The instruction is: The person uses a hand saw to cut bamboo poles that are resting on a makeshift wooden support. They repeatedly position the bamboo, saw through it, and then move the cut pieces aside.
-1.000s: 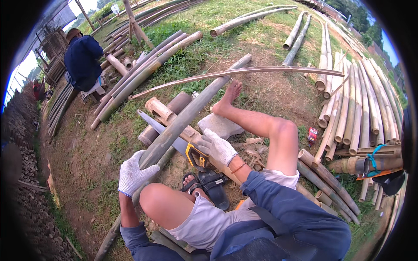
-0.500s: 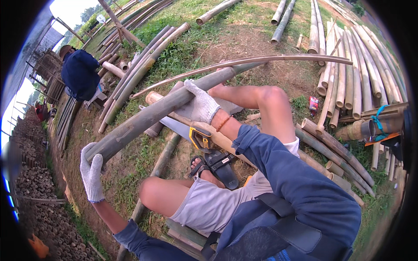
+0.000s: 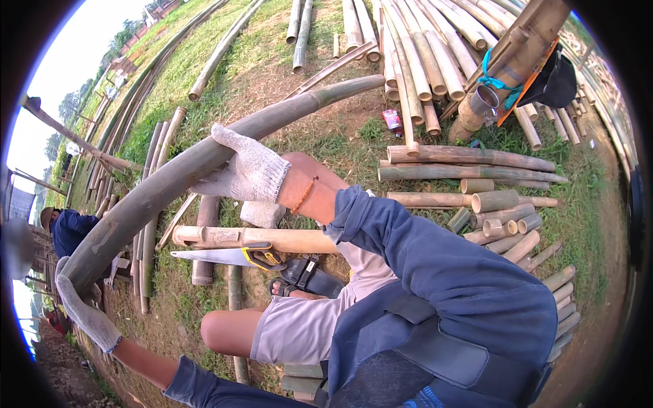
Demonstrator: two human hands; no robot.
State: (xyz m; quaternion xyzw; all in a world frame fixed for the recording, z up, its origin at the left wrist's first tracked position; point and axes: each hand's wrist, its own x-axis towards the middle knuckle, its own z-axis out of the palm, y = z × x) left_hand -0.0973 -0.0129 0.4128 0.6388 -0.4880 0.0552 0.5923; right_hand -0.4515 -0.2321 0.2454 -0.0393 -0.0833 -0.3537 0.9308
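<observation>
White knit gloves, blue sleeves

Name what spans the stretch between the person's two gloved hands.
In the head view, the long grey-green bamboo pole runs from the left hand to the right hand.

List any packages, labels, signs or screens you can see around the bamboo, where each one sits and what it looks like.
Small red crumpled wrapper or packet: lies on the grass at the near ends of the pale bamboo poles, beyond the long grey-green bamboo pole; red with light patches.
No signs or screens show.
</observation>
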